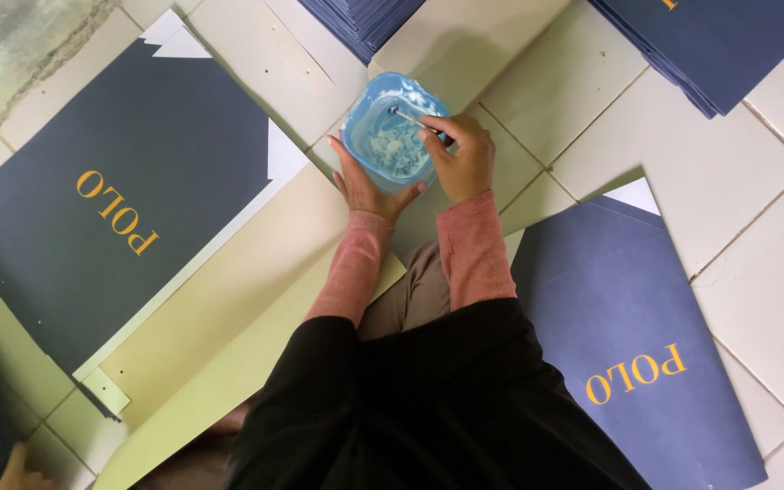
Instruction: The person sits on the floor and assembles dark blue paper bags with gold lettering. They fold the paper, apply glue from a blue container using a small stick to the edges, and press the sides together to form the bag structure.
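Blue tub (394, 129) cupped by left hand (365, 186), right hand (461, 156) pinching half-hidden brush (407, 117)

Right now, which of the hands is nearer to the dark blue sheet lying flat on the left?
Left. The left hand cups the blue tub, on the side toward that dark blue sheet; the right hand holds a thin stick on the tub's far side.

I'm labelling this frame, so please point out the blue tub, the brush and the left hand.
Blue tub (361, 138): head view, on its left wall.
Brush (407, 116): head view, on the thin handle above the paste.
Left hand (362, 189): head view, on the palm under the tub.
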